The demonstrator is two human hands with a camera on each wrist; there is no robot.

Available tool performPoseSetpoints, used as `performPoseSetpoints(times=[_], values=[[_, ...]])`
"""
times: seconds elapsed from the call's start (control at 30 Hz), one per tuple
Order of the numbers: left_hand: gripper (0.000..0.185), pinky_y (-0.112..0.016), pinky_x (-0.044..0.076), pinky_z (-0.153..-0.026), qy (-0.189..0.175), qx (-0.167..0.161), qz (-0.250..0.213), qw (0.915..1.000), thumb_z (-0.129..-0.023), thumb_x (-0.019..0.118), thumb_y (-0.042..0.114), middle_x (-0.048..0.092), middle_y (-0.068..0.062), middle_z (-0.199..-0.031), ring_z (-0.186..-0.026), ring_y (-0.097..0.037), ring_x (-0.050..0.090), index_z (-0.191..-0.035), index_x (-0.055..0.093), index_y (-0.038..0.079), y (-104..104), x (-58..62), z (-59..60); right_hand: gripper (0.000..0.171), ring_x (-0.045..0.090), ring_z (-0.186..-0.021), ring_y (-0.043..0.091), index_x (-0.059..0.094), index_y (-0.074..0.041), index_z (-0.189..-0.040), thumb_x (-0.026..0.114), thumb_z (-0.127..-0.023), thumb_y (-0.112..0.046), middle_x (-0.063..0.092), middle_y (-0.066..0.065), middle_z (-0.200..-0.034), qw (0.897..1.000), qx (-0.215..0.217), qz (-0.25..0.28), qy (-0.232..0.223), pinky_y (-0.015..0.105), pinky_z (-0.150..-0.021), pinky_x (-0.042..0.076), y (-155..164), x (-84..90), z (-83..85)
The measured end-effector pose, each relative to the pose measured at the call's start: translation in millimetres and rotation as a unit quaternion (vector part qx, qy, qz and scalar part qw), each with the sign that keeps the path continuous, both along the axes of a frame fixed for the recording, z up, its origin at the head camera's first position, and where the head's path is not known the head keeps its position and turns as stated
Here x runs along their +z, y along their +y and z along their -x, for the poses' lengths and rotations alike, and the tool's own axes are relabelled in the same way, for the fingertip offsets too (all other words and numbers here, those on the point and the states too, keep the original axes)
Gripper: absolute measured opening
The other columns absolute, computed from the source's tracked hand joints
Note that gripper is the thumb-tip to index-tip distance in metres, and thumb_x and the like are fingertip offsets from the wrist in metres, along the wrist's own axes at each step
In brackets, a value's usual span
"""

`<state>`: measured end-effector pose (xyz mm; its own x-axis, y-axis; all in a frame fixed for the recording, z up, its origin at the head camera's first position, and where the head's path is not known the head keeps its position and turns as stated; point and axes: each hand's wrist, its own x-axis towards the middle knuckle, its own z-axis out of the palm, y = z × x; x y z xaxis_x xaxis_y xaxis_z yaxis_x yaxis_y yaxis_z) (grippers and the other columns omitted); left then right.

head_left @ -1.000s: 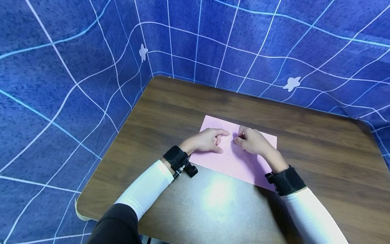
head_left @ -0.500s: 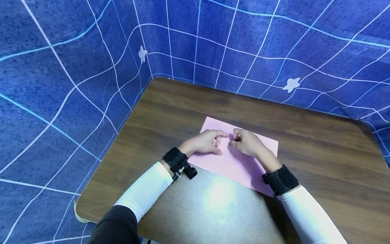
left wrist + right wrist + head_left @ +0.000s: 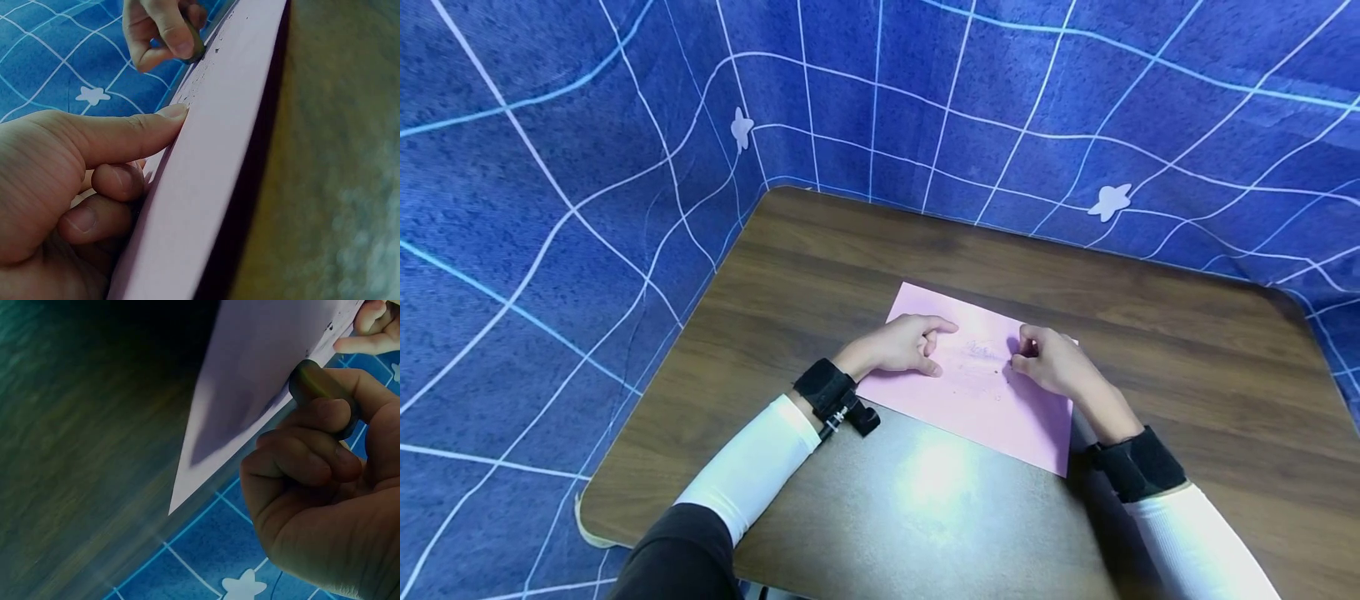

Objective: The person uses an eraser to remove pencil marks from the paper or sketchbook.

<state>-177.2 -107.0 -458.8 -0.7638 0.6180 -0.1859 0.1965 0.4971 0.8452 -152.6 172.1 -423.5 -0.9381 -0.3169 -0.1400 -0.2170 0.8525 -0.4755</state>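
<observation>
A pink sheet of paper (image 3: pixel 972 404) lies flat on the brown wooden table (image 3: pixel 850 250). My left hand (image 3: pixel 908 343) rests on the sheet's left part, its index finger (image 3: pixel 134 128) stretched out and pressing the paper (image 3: pixel 219 156), the other fingers curled under. My right hand (image 3: pixel 1051 362) sits near the sheet's right edge and pinches a small dark block (image 3: pixel 315 387) between thumb and fingers, its end against the paper (image 3: pixel 262 369). The same block (image 3: pixel 195 45) shows in the left wrist view. Faint marks and dark crumbs (image 3: pixel 981 350) lie between the two hands.
A blue cloth with a white grid and pale star shapes (image 3: pixel 1108 202) rises behind and to the left of the table. A bright glare patch (image 3: pixel 936 479) lies on the table in front of the sheet. Both wrists carry black straps (image 3: pixel 833 390).
My right hand has slid to the right across the sheet, away from the left fingertip, uncovering faint marks and crumbs. The left hand has stayed in place.
</observation>
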Motion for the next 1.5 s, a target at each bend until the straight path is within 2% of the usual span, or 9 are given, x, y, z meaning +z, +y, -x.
performPoseSetpoints(times=[0.23,0.4,0.47,0.53,0.7,0.8,1.03,1.27,1.5], values=[[0.075,-0.024,0.041,-0.077,-0.012,0.0,-0.004,0.9999,-0.083,0.085,0.01,0.052,0.001,-0.083,-0.064,-0.01,0.043,-0.149,0.051,0.012,0,-0.3,0.0,0.016,0.053,-0.07,0.021,0.057,-0.013,-0.082,0.07,-0.09,-0.016,0.058,0.004,-0.074,1.0,-0.006,-0.012,0.0,0.032,-0.063,0.035,3,0.8,-3.6],[0.076,-0.025,0.041,-0.079,-0.011,-0.004,0.006,0.9999,-0.082,0.086,0.011,0.052,0.002,-0.083,-0.065,-0.01,0.043,-0.149,0.051,0.013,3,-2.0,0.6,0.016,0.051,-0.067,0.02,0.057,-0.011,-0.085,0.066,-0.095,-0.02,0.055,0.003,-0.073,0.997,0.006,-0.067,-0.029,0.031,-0.059,0.035,1,6.8,-1.7],[0.076,-0.024,0.041,-0.079,-0.012,-0.007,0.007,0.9999,-0.082,0.086,0.011,0.052,0.002,-0.082,-0.065,-0.01,0.043,-0.15,0.051,0.013,4,-3.1,0.7,0.018,0.05,-0.065,0.019,0.054,-0.012,-0.084,0.064,-0.096,-0.021,0.052,0.002,-0.071,0.996,0.017,-0.081,-0.027,0.031,-0.058,0.034,-4,8.5,0.3],[0.076,-0.024,0.041,-0.08,-0.009,-0.012,0.008,0.9998,-0.083,0.086,0.011,0.052,0.002,-0.082,-0.065,-0.009,0.043,-0.15,0.051,0.012,4,-4.2,0.8,0.02,0.048,-0.063,0.018,0.052,-0.012,-0.082,0.064,-0.097,-0.02,0.049,0.001,-0.069,0.997,0.032,-0.069,-0.013,0.032,-0.057,0.034,-13,8.6,2.5],[0.076,-0.023,0.04,-0.076,-0.008,-0.012,0.007,0.9999,-0.082,0.085,0.01,0.052,0.002,-0.083,-0.065,-0.008,0.044,-0.15,0.05,0.011,3,-4.4,0.3,0.023,0.048,-0.058,0.015,0.051,-0.012,-0.08,0.065,-0.098,-0.017,0.048,-0.002,-0.065,0.996,0.081,0.012,0.021,0.03,-0.056,0.036,-43,2.5,9.5],[0.076,-0.023,0.04,-0.075,-0.012,-0.005,0.005,0.9999,-0.082,0.085,0.01,0.052,0.001,-0.083,-0.066,-0.009,0.044,-0.15,0.05,0.011,2,-3.6,-0.1,0.021,0.048,-0.06,0.014,0.054,-0.013,-0.081,0.066,-0.097,-0.017,0.051,-0.002,-0.066,0.995,0.098,0.016,0.02,0.03,-0.057,0.036,-58,-0.5,13.0],[0.076,-0.024,0.039,-0.074,-0.011,0.001,0.0,0.9999,-0.083,0.085,0.01,0.052,0.001,-0.083,-0.067,-0.009,0.045,-0.15,0.05,0.011,0,-1.4,0.3,0.019,0.053,-0.069,0.018,0.056,-0.015,-0.081,0.071,-0.093,-0.017,0.061,0.001,-0.075,0.996,0.084,0.002,0.004,0.032,-0.063,0.038,-67,-0.3,16.4],[0.075,-0.022,0.039,-0.073,0.003,-0.008,0.001,1.0,-0.082,0.085,0.01,0.052,0.001,-0.083,-0.067,-0.009,0.045,-0.15,0.051,0.012,2,-2.5,1.1,0.024,0.051,-0.069,0.019,0.052,-0.015,-0.077,0.071,-0.091,-0.015,0.054,0.0,-0.071,0.997,0.071,0.013,-0.007,0.031,-0.062,0.036,-58,-0.3,12.7],[0.076,-0.023,0.04,-0.073,-0.008,0.001,-0.004,1.0,-0.082,0.085,0.01,0.053,0.0,-0.085,-0.066,-0.01,0.044,-0.15,0.05,0.012,-1,1.3,0.3,0.029,0.047,-0.065,0.017,0.047,-0.015,-0.074,0.071,-0.091,-0.014,0.047,-0.002,-0.068,0.998,0.054,0.013,-0.001,0.031,-0.059,0.034,-40,-0.6,6.8]])
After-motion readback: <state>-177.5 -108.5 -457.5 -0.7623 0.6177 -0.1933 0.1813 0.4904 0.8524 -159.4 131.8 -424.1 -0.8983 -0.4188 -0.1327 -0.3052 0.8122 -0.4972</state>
